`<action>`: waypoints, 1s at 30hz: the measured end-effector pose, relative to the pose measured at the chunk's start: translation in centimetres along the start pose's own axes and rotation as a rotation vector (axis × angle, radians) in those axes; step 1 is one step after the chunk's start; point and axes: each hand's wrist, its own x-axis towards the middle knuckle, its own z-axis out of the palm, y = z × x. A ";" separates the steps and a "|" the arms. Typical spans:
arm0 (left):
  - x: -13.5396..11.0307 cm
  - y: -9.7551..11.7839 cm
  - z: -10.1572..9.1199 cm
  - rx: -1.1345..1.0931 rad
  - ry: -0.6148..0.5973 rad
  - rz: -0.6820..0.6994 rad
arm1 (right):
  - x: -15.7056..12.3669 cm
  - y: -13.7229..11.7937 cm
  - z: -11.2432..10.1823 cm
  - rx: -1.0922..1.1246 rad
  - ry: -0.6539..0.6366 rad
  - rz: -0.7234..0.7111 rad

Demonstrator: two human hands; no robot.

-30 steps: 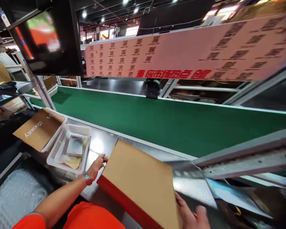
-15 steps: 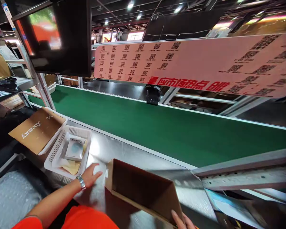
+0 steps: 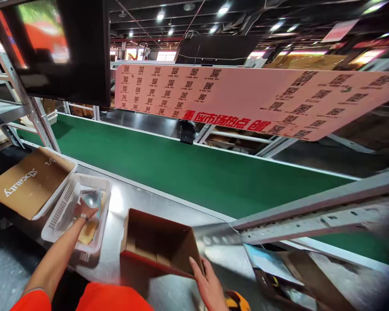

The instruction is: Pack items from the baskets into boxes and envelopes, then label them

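My left hand, with a metal watch or bracelet at the wrist, is down in a white plastic basket. Its thumb and fingers span a small white box printed with a pale blue circle. A yellowish packet lies beside that box. On the metal bench stands an open brown cardboard box, its inside facing up and seemingly bare. My right hand grips the right end wall of this carton, one digit at the inner side and the others outside.
A flat brown carton marked "beauty" lies across another white basket at left. Beyond the metal bench runs a green conveyor belt. A metal rail bounds the right. Above hang a monitor and a pink QR-code board.
My left hand has moved left from the bench into the basket and onto the small box. My right hand shows more fully at the carton's end. The view has shifted right.
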 end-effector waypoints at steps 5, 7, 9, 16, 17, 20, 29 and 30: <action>-3.6 1.6 -3.2 -0.287 0.210 0.213 | -1.5 -3.8 -0.4 -0.040 0.173 -0.169; -7.4 3.2 -3.4 -0.376 0.256 0.431 | -2.7 -6.5 0.4 0.067 0.116 -0.260; -11.9 5.2 -2.5 -0.392 0.212 0.678 | -4.0 -9.3 1.7 0.264 -0.118 -0.343; -16.9 7.5 4.2 -0.508 0.025 1.258 | -5.8 -14.6 0.5 0.327 -0.193 -0.360; -15.4 6.6 4.5 -0.480 0.056 1.204 | -5.4 -14.8 -0.7 0.249 -0.171 -0.382; -9.8 2.7 3.7 -0.181 0.112 0.769 | -3.8 -15.2 -3.9 -0.036 -0.153 -0.511; -2.1 -5.4 0.9 0.306 -0.023 0.128 | -2.4 -14.8 -3.4 -0.356 -0.328 -0.660; -2.1 -5.6 0.8 0.339 -0.039 0.158 | -2.4 -14.8 -3.3 -0.352 -0.333 -0.652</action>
